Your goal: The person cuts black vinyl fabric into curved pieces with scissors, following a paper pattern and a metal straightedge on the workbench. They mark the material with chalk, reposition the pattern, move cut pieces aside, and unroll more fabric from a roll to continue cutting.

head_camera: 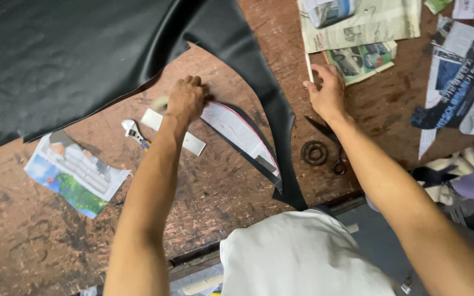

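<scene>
My left hand (186, 98) presses, fingers curled, on the upper end of a white paper pattern piece (239, 131) that lies on a narrow strip of black leather (267, 93). The strip runs out from a large black sheet (67, 55) covering the table's upper left. My right hand (326, 90) rests on the worn brown table (209, 186) right of the strip, fingers closed around a thin white stick (308, 67). Black scissors (320, 147) lie just below that wrist.
A small wrench (134, 131) and a flat metal plate (192, 142) lie left of my left forearm. A colour paper cutout (75, 172) sits further left. Newspapers (368, 27) and printed sheets (462, 77) cover the upper right. The table's front edge runs along the bottom.
</scene>
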Demonstrator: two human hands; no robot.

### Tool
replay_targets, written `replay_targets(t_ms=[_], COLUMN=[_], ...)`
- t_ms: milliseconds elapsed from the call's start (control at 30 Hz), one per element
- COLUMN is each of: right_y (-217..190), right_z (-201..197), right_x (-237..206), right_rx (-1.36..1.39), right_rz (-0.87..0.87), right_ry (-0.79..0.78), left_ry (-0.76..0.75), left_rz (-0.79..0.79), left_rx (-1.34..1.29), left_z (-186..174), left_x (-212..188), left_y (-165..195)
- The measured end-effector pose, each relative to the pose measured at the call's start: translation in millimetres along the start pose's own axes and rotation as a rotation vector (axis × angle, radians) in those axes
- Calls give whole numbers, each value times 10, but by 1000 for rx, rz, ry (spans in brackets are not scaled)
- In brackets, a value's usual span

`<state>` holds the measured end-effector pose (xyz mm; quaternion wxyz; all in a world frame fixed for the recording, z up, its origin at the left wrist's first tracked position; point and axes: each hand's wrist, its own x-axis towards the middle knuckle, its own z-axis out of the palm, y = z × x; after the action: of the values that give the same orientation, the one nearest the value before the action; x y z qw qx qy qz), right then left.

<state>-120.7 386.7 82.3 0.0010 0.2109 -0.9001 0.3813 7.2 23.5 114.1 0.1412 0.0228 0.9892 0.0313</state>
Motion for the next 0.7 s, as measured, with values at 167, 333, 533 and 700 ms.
replay_targets(t_ms=[167,333,533,700], right_y=[107,-115,-893,-1247], right_z=[179,225,149,249], right_x=[10,-143,-795,-1550], right_rx=[52,30,214,371], right_rz=[19,-21,58,138], right_ry=[-13,-35,-96,-247], left_ry=[-14,427,495,701], left_rz=[-42,-146,-844,-799], left_rx=[-368,-1064,-772,-1541], left_z=[-650,-1115,-29,1024], left_x=[-511,-1330,-1947,-2287], left_y=[-38,-279,82,945])
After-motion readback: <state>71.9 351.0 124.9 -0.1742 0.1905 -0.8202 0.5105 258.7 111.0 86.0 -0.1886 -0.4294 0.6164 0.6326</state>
